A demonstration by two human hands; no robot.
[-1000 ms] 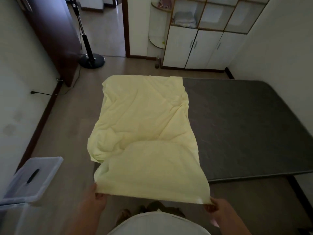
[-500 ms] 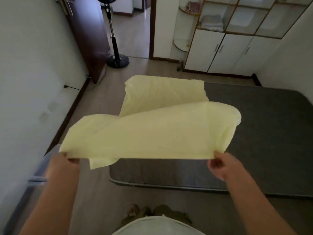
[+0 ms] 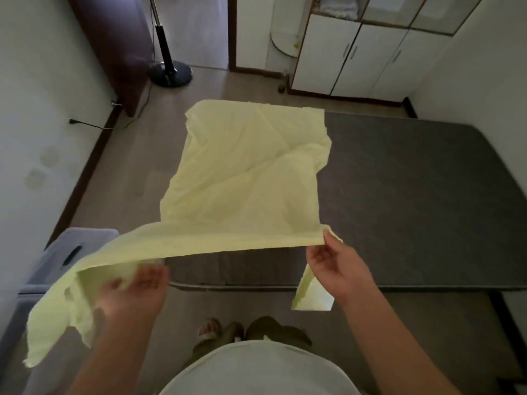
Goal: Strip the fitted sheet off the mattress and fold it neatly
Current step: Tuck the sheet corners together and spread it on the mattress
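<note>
Currently right hand point(image 3: 339, 269) is pinching the sheet point(image 3: 251, 181) at its near edge, far part lying on the mattress point(image 3: 413, 195); left hand point(image 3: 137, 292) is showing blurred under the drooping left end, grip unclear; that end is likely risking a slide floorward, skewing the fold.

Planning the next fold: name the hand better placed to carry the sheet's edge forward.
Probably right. The right hand pinches the sheet taut over the mattress; the left hand sits blurred under slack cloth.
</note>
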